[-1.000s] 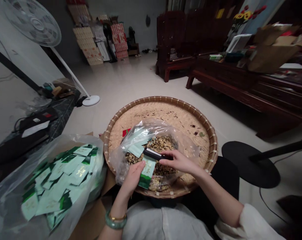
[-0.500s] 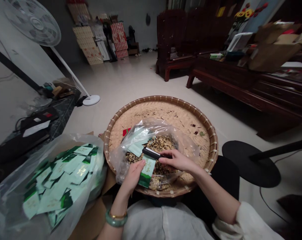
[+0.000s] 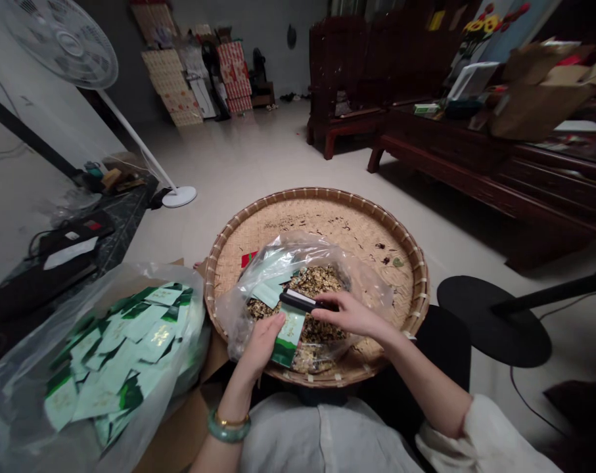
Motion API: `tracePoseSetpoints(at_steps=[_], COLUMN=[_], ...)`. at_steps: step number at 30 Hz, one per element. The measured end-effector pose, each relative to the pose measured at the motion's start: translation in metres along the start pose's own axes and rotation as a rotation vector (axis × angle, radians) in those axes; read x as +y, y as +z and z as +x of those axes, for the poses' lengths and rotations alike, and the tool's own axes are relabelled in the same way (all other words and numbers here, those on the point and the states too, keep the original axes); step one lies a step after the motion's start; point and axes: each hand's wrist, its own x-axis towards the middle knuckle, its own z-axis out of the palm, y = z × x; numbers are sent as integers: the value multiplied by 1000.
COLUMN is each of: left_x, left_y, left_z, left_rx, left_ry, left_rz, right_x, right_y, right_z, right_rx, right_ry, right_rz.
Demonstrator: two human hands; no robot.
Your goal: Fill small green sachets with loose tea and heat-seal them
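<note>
Two bare hands at work, one tool, one packet between them. Your left hand (image 3: 262, 341) is closed on a single green packet (image 3: 288, 341), thumb on its face near the left edge; the fingers beneath are hidden. Your right hand (image 3: 344, 314) is closed around the near end of one black tool (image 3: 300, 302) with a pale strip along its top. The tool lies across the packet's upper end; whether its two sides are pressed together, you cannot tell from here.

Packet and tool are both above one clear bag (image 3: 238, 322), which sits open on one round woven tray (image 3: 420, 289). In the bag: one heap of dried pieces (image 3: 320, 279), too many to count, and several pale packets (image 3: 268, 289) overlapping at its left side, exact number unclear. On the tray beside the bag: one red scrap (image 3: 247, 259) at left, one green leaf (image 3: 397, 262) at right, dark bits scattered.

To your left, one large bag (image 3: 12, 394) holds dozens of loose packets (image 3: 150, 328), overlapped past counting. Two bangles on your left wrist: one green (image 3: 229, 431), one gold-coloured. Beyond, one white fan (image 3: 71, 45) stands at left; one round black base (image 3: 492, 322) is right of the tray.
</note>
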Motion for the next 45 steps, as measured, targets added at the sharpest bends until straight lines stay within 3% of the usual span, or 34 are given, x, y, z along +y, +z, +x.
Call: tracePoseSetpoints(at_steps=[4, 8, 11, 14, 18, 21, 23, 26, 30, 33, 35, 37, 39, 42, 45], left_x=[1, 2, 2, 0, -1, -1, -1, -1, -2, 3, 13, 28, 42, 50, 41], left_y=[3, 0, -4, -6, -2, 0, 0, 1, 2, -3, -11, -19, -24, -22, -15], left_z=[1, 0, -1, -3, -4, -4, -4, -6, -10, -18, -26, -34, -41, -44, -41], left_rx=[-9, -2, 31, 29, -6, -64, -106, -138, -149, -101, 70, 313, 474, 500, 384], left_ry=[14, 0, -20, -31, -2, 23, 33, 52, 26, -27, 95, 442, 743, 795, 718], left_rz=[20, -4, -52, -57, 1, 81, 129, 161, 96, -79, -314, -618, -795, -742, -643], right_x=[1, 5, 17, 30, 28, 10, -1, -9, -4, 3, 5, 5, 2, -3, -5], right_y=[7, 4, -7, -17, -12, 6, 21, 40, 49, 43, 39, 39, 48, 70, 90], right_z=[3, 4, 6, 9, 11, 13, 16, 20, 25, 37, 48, 61, 74, 91, 102], right_rx=[-9, -35, 88, 264, 331, 332, 257, 223, 222, 162, 180, 199, 157, 142, 149], right_ry=[-94, 73, 154, 145, 142, -47, -183, -267, -286, -143, -63, -83, -144, -106, -52], right_rz=[-74, 31, -33, -290, -469, -361, -230, -121, -30, 104, 50, -216, -550, -698, -767])
